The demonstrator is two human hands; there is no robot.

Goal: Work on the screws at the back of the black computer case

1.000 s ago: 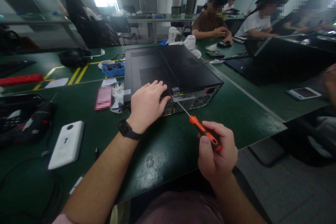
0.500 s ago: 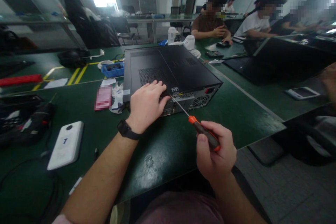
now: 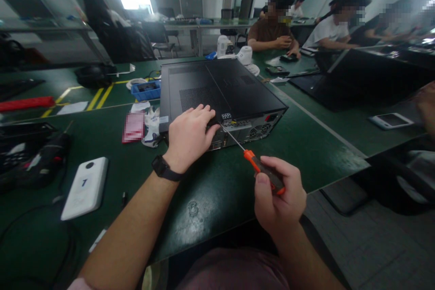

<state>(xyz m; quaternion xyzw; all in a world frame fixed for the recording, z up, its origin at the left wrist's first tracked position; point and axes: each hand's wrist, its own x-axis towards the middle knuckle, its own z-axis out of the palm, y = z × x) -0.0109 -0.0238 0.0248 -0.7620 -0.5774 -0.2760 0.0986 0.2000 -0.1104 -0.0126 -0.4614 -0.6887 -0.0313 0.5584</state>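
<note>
Right hand (image 3: 282,192): closed around the screwdriver (image 3: 267,174), long axis running far-left, tip at the computer case's (image 3: 220,86) near edge. Handle likely light, rigid, best gripped there. Left hand (image 3: 190,133): flat on the case, probably heavy, stiff. Case lies flat on the desk (image 3: 306,145), vented panel nearward.

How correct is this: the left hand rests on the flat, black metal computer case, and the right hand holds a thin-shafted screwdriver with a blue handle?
The handle's colour is wrong: the head view shows a thin-shafted screwdriver with an orange and dark grey handle. The left hand does rest on the flat, black metal computer case, and the right hand holds the tool.
</note>
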